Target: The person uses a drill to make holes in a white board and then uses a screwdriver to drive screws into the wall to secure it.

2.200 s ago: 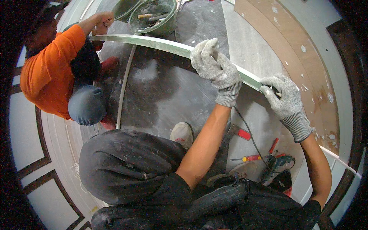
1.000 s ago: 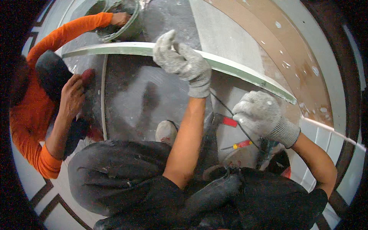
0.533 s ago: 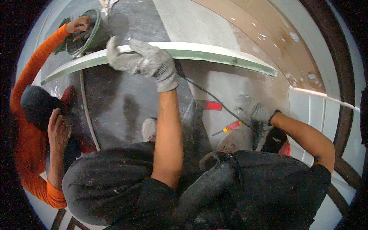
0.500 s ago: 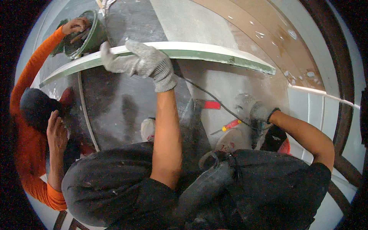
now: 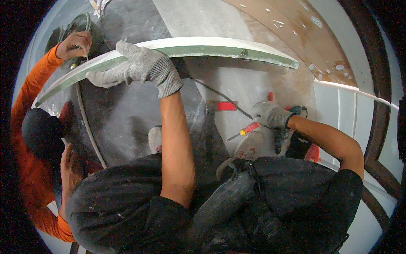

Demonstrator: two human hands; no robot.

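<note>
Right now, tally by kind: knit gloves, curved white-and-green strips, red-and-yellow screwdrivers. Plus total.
Knit gloves (left glove, right glove): 2
Curved white-and-green strip: 1
Red-and-yellow screwdriver: 1
Total: 4

1 head-worn fisheye, left of 2; looks down over near lap toward left grip, right grip, floor.

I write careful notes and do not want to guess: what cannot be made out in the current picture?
In the head view:
Right hand: fingertips hidden by its gloved back; grip unclear.
Dark tool: partly covered by that hand; kind unclear.
Bucket: contents too dim, partly behind the co-worker's hand.
Pale shoe beside left forearm: partly covered by trousers.
</note>
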